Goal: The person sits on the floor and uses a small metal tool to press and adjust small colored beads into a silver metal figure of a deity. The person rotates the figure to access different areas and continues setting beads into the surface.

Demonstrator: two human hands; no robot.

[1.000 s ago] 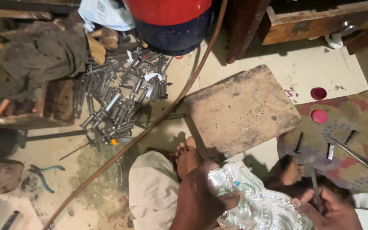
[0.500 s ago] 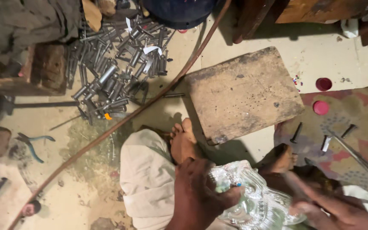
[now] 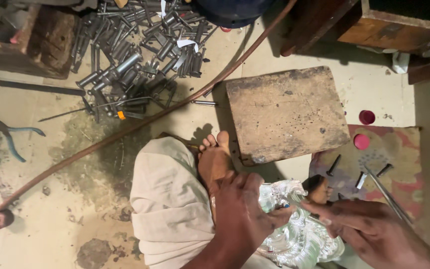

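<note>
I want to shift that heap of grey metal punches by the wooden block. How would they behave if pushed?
The metal punches look like round steel rods, so they would probably roll and scatter. Loosely piled and crossing, the heap likely slides apart rather than moving together. They seem stiff and heavy for their size.

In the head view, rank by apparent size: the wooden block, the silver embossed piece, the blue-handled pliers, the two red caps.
1. Wooden block, clearly largest.
2. Silver embossed piece, partly hidden by the left hand, and nearer the camera.
3. Blue-handled pliers.
4. Two red caps: alike, no ranking between them.
</note>
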